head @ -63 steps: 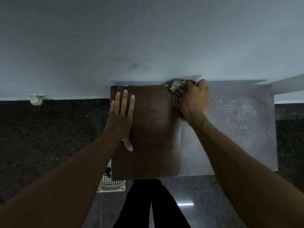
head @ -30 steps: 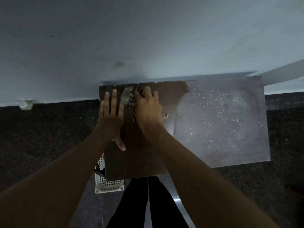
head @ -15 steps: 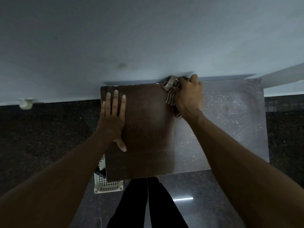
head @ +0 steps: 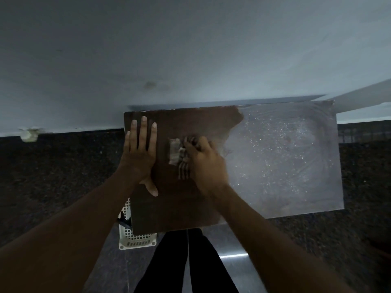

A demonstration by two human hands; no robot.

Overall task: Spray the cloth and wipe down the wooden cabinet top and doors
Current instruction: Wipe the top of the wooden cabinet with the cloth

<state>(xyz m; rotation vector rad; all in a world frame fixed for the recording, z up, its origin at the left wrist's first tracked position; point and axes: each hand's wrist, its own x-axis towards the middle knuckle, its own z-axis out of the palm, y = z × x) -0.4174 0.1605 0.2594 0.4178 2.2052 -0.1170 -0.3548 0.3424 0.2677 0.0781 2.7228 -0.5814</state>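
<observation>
I look down on the wooden cabinet top (head: 173, 210). Its left part is dark brown; its right part (head: 281, 157) is grey with dust and white specks. My left hand (head: 140, 154) lies flat near the top's left edge, fingers straight and pointing at the wall. My right hand (head: 204, 163) grips a bunched striped cloth (head: 177, 155) and presses it on the dark part, just right of my left hand. The cloth and right hand are blurred. No spray bottle is in view.
A pale wall (head: 190, 49) rises directly behind the cabinet. A white perforated plastic basket (head: 135, 240) stands on the dark speckled floor (head: 53, 176) below the cabinet's front left corner. My dark trouser legs (head: 186, 265) are right at the front edge.
My right hand has swept the cloth from the back edge near the middle leftward and toward me, close to my left hand. The left hand has stayed flat in place.
</observation>
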